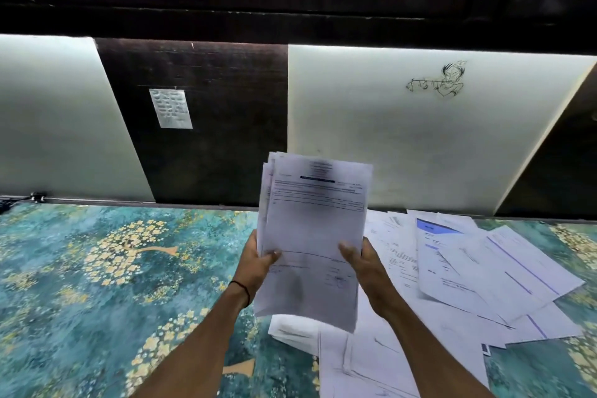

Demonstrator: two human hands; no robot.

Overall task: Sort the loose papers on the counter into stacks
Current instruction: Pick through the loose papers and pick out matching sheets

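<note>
White printed sheaf of papers [311, 236] gripped by both hands [261, 260] [361, 260]; loose white sheets [468, 268] seemingly unsorted on teal floral tabletop [97, 268].

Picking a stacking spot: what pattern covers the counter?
The counter is teal with golden flower clusters; head view shows it best.

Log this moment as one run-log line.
phase: sorting | left hand: grips paper bundle | right hand: grips same bundle | bundle: held upright above counter | loose papers: scattered on counter, right side
</note>
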